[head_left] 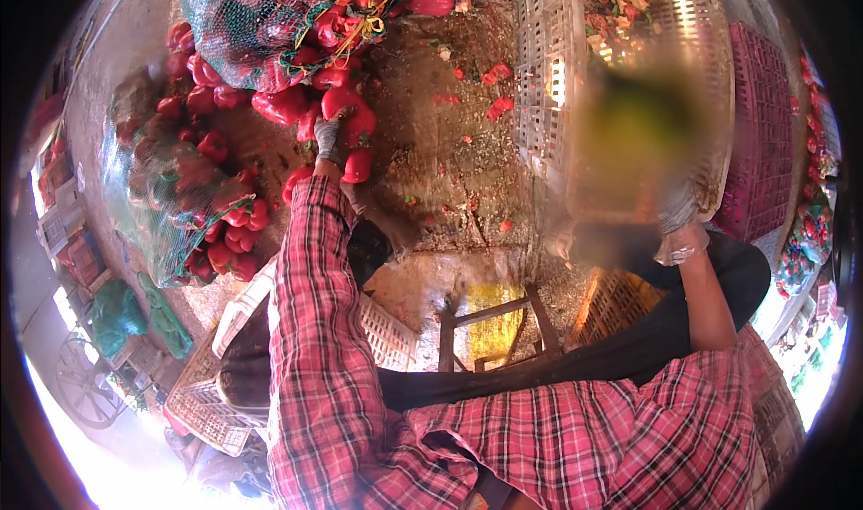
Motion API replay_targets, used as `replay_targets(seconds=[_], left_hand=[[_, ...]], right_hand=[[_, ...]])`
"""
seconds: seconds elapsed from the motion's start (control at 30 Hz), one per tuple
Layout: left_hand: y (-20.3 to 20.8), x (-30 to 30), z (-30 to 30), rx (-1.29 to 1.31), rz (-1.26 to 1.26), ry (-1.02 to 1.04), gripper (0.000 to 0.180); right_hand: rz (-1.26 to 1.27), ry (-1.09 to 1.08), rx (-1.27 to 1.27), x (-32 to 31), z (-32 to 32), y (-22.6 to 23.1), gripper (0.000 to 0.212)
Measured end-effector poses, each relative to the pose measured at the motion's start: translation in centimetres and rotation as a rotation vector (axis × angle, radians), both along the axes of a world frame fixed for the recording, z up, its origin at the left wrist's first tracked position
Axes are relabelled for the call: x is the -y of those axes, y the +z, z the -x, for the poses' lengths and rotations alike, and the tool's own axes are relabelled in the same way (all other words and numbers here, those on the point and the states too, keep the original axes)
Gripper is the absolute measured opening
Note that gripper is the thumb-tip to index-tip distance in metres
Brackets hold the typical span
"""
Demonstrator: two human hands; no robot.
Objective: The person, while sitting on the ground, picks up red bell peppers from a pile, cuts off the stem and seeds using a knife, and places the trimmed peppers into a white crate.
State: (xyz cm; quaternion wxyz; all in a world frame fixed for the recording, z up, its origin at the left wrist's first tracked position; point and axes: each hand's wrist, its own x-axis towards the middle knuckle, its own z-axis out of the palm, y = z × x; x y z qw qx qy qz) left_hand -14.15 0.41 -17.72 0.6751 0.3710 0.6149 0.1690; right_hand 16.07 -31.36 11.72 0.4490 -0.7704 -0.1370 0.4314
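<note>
My left hand (327,138), in a greyish glove, reaches forward into loose red bell peppers. Its fingers close on a red bell pepper (356,112) at the near edge of the pile. Above it lies a green net sack (256,29) with yellow ties, full of red peppers. My right hand (680,233), also gloved, is at the near end of a pale plastic crate (550,78) on the right. A yellow-green blur covers the area in front of this hand, so its fingers and anything in them are hidden.
A second net sack of peppers (166,182) spills at the left. Pepper scraps (497,74) litter the floor. Orange-red trimmings (616,11) lie in the crate, beside a magenta crate (760,132). A wooden stool frame (490,317) stands between my legs; another crate (202,411) is lower left.
</note>
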Motion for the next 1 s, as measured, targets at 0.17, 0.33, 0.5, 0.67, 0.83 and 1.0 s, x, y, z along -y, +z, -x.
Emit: replay_targets(seconds=[0.17, 0.33, 0.5, 0.67, 0.83, 1.0], left_hand=[[11.4, 5.1, -4.9, 0.295, -0.473, -0.149, 0.039], [19.6, 11.6, -9.1, 0.603, -0.198, -0.123, 0.059], [22.7, 14.2, -10.9, 0.508, -0.474, -0.046, 0.051], [21.5, 13.2, -10.0, 0.515, -0.527, 0.130, 0.040], [23.5, 14.2, -7.7, 0.232, -0.634, 0.110, 0.027], [23.2, 19.3, -9.9, 0.454, -0.604, 0.018, 0.032]], right_hand=[[-0.034, 0.186, -0.055, -4.4, 4.2, -3.7, 0.031], [-0.132, 0.407, 0.333, -9.7, 7.9, -6.0, 0.033], [0.306, 0.613, 0.241, -9.9, 8.2, -1.3, 0.038], [0.105, 0.673, 0.336, -5.5, 9.3, -6.7, 0.021], [-0.163, 0.423, 0.240, -4.7, 9.5, -6.1, 0.022], [-0.552, 0.254, 0.227, -6.3, 9.2, -6.1, 0.030]])
